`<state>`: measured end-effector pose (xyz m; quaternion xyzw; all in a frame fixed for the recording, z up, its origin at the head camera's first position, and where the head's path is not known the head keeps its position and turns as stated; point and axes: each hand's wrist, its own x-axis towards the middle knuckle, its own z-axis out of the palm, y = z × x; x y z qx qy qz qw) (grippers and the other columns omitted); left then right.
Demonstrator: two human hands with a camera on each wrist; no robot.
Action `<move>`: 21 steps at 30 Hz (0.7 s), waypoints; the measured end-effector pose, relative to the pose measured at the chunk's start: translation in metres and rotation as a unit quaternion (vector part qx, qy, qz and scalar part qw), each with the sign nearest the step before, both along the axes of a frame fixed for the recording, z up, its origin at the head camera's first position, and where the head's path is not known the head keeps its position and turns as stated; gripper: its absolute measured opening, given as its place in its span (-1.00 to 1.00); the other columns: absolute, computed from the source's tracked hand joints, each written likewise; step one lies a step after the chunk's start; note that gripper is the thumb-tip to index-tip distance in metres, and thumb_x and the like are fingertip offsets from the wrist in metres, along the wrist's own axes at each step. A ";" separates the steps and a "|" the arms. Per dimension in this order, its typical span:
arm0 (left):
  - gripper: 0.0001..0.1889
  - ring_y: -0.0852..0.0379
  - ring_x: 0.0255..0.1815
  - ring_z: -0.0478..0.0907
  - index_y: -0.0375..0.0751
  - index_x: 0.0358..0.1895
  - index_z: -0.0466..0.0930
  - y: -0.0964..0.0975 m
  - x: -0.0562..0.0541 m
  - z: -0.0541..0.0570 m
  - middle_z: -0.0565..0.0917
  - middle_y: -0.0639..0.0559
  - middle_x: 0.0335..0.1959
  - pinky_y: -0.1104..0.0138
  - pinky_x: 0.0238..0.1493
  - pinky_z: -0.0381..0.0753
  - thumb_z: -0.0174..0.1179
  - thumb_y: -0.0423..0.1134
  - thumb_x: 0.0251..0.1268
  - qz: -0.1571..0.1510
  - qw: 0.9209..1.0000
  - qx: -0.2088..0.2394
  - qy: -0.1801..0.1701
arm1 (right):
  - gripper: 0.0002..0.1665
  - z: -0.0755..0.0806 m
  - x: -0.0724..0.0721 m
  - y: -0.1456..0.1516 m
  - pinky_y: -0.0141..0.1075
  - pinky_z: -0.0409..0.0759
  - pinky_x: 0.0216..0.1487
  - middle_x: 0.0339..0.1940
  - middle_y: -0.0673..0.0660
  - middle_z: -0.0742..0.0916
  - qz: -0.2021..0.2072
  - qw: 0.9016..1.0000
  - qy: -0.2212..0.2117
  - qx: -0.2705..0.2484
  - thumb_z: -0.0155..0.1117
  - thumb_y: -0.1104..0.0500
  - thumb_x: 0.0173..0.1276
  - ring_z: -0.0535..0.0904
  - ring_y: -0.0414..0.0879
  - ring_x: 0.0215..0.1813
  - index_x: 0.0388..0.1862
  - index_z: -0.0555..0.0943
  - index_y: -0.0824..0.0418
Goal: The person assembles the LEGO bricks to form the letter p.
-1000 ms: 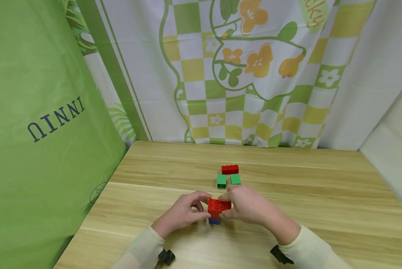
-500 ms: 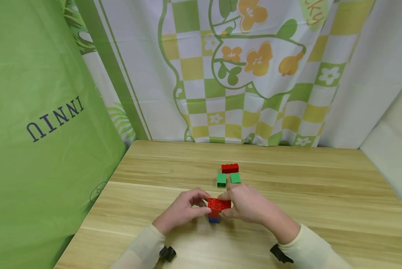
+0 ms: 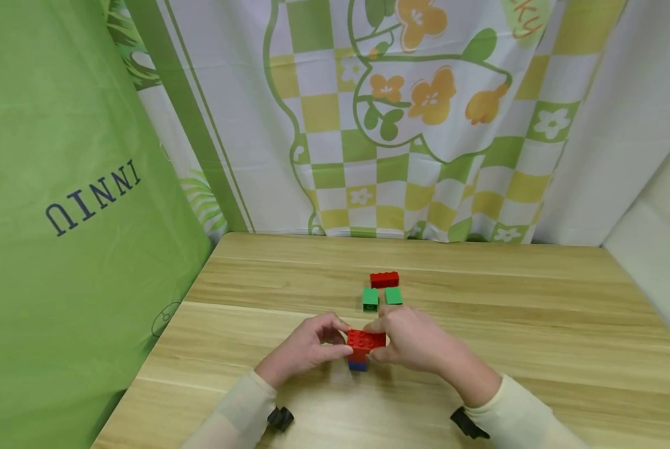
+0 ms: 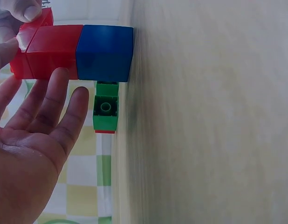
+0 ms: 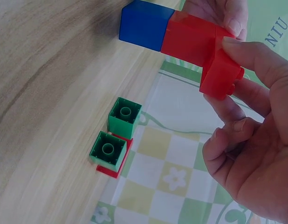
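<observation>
In the head view a small stack of toy building bricks stands on the table between both hands. Its base is a blue brick (image 3: 358,366), touching the wood. On that sits a red brick (image 5: 188,37), topped by a longer red brick (image 3: 366,339) with its studs up, whose end juts out toward the right. From the left side my left hand (image 3: 301,350) holds the red part between thumb and fingers, its fingers fairly straight along the far face in the left wrist view. My right hand (image 3: 416,340) pinches the jutting end of the top brick.
Behind the stack lie two green bricks, one on the left (image 3: 371,299) and one on the right (image 3: 393,295). A further red brick (image 3: 384,280) lies just beyond them. A patterned curtain (image 3: 391,187) hangs along the table's (image 3: 278,268) back edge.
My left thumb has shifted slightly up the near face of the red bricks, leaving more of the blue brick in sight. My right hand keeps its pinch, and the stack stays in place.
</observation>
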<state>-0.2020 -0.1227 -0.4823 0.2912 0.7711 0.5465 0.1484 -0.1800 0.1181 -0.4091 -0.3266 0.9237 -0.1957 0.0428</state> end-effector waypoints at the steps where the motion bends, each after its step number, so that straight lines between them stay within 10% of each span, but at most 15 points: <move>1: -0.78 0.08 -0.19 0.62 -0.16 -0.06 0.58 0.000 0.000 0.000 0.63 0.00 -0.13 0.31 -0.20 0.62 0.34 -0.32 0.27 0.001 1.000 0.000 0.000 | -0.53 0.000 0.000 0.000 -0.35 0.37 -0.54 -0.39 -0.09 0.51 0.000 1.000 0.000 0.000 0.55 -0.02 0.08 0.34 -0.25 -0.52 -0.01 0.75 0.10; 15: -0.81 0.05 -0.21 0.61 -0.34 -0.15 0.53 0.003 0.010 0.026 0.63 -0.12 -0.16 0.18 -0.18 0.64 0.32 -0.46 0.22 -0.018 0.999 0.009 0.031 | -0.56 -0.002 -0.002 0.002 0.06 0.57 0.05 0.14 0.27 0.67 -0.004 1.000 -0.012 -0.019 0.54 0.00 0.12 0.57 0.18 0.18 -0.02 0.74 0.09; 21: -0.80 0.08 -0.19 0.60 -0.20 -0.10 0.56 -0.001 0.000 0.005 0.62 -0.02 -0.11 0.19 -0.16 0.64 0.33 -0.37 0.25 -0.016 1.000 0.004 0.023 | -0.56 -0.009 -0.001 0.005 -0.01 0.56 0.06 0.06 0.08 0.70 -0.014 0.999 -0.022 -0.038 0.52 -0.04 0.15 0.57 0.07 0.15 -0.02 0.71 0.08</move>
